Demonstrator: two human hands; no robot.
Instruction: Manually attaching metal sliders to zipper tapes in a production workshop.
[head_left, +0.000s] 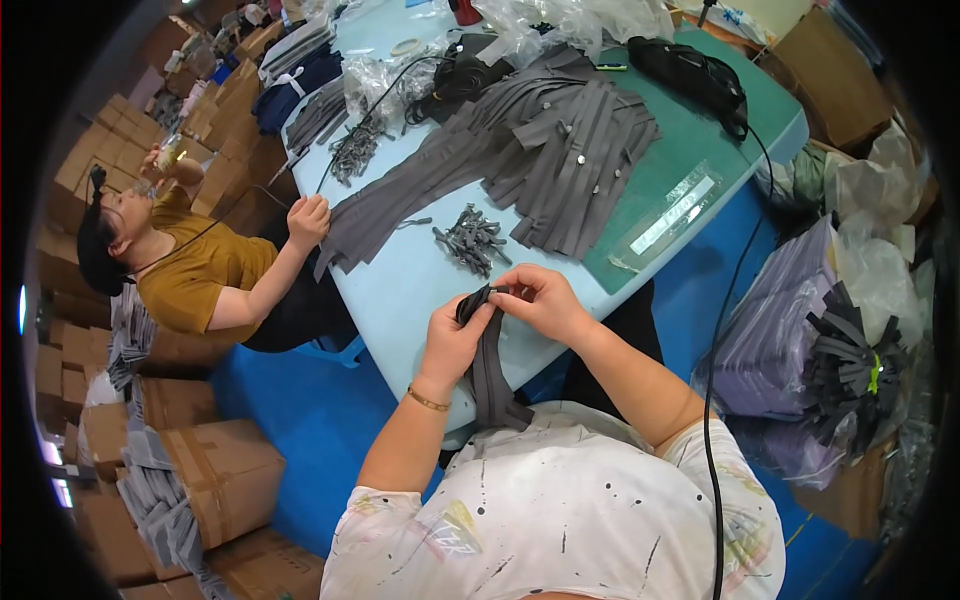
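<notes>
A dark grey zipper point(490, 378) is folded over in my left hand point(450, 342), its loose length hanging down past the table's near edge toward my lap. My right hand point(548, 302) meets the left at the zipper's top end, thumb and fingertips pinched there; a small part at that spot is too tiny to make out. Just beyond my hands lies a small heap of grey zipper sliders point(472, 240). Spread behind it on the table is a large fan of dark grey zippers point(565, 150), with a few small shiny bits on top.
The pale table point(400, 300) has a green mat point(720, 120) at right, carrying a black pouch point(690, 78) and a clear packet point(665, 222). Another slider heap point(357, 150) lies farther left. A co-worker point(215, 250) sits at left, one hand by the zippers. A black cable point(722, 370) hangs at right.
</notes>
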